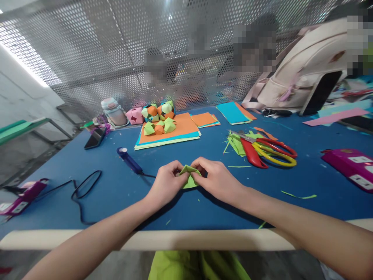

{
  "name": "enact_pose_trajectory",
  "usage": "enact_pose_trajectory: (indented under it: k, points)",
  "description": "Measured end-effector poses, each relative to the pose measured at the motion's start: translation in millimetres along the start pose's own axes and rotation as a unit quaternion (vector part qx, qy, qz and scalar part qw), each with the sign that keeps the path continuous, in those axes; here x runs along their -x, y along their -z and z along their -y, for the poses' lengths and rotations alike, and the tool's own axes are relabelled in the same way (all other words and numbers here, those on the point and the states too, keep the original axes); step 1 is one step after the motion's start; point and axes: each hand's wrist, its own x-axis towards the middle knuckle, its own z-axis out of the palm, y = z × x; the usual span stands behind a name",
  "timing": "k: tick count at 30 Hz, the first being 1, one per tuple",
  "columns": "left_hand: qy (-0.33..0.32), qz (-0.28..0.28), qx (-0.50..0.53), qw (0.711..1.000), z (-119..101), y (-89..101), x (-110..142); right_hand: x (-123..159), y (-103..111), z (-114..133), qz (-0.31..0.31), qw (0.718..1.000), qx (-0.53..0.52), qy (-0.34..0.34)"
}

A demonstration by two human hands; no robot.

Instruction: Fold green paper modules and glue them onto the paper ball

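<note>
Between my hands, a small piece of light green paper point(190, 182) is partly folded, with a pointed top edge. My left hand point(168, 179) pinches its left side, thumb against the paper. On its right side, my right hand point(214, 178) grips it with thumb and fingers closed. The paper is held just above or on the blue table; my fingers hide part of its edges. Beyond my hands, folded green and orange paper pieces point(159, 128) lie on a stack of coloured sheets point(186, 123).
Red- and yellow-handled scissors point(274, 153) rest on green paper scraps point(237, 144) to the right. A dark blue corded tool point(129, 160) lies left of my hands. Purple power strips point(351, 167) sit at the side. Behind stand a bottle point(113, 112), a backpack point(300, 70) and a perforated metal screen point(116, 50).
</note>
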Motion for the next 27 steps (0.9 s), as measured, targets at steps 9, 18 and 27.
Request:
enact_pose_trajectory:
  k: [9,18,27]
  points:
    - [-0.027,-0.024,-0.03,0.999,3.1,-0.2,0.7,2.2,-0.6,3.3,0.019,0.999,-0.032,0.033]
    - [-0.044,0.008,-0.059,0.997,5.0,-2.9,2.9,0.2,0.4,-1.9,0.002,0.999,-0.018,0.034]
    - [-0.03,0.053,-0.018,0.998,1.2,-1.9,2.7,-2.1,6.6,5.4,-0.03,0.995,-0.1,0.0]
